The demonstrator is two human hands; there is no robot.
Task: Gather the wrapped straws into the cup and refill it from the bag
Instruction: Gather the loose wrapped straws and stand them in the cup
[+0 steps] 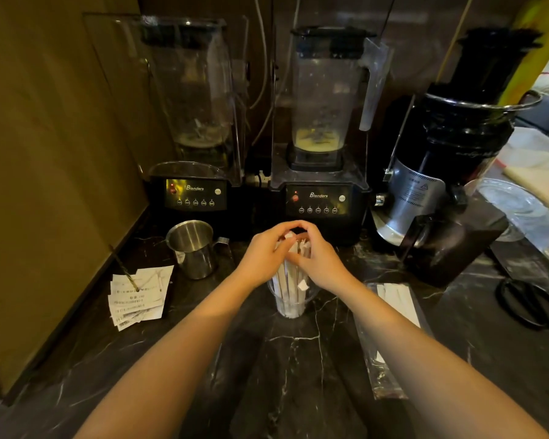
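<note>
Dark marble counter (298, 359): clear cup (290, 304) stands centre, bag (390, 327) just right. Left hand (263, 251) and right hand (319, 259) clasp the wrapped straws (293, 274) upright in it. Judged light, flexible; grip mid-bundle.

Both forearms extended forward, left hand (263, 253) and right hand (319, 259) brought together, fingers (286, 228) curled inward, fingertips touching.
</note>
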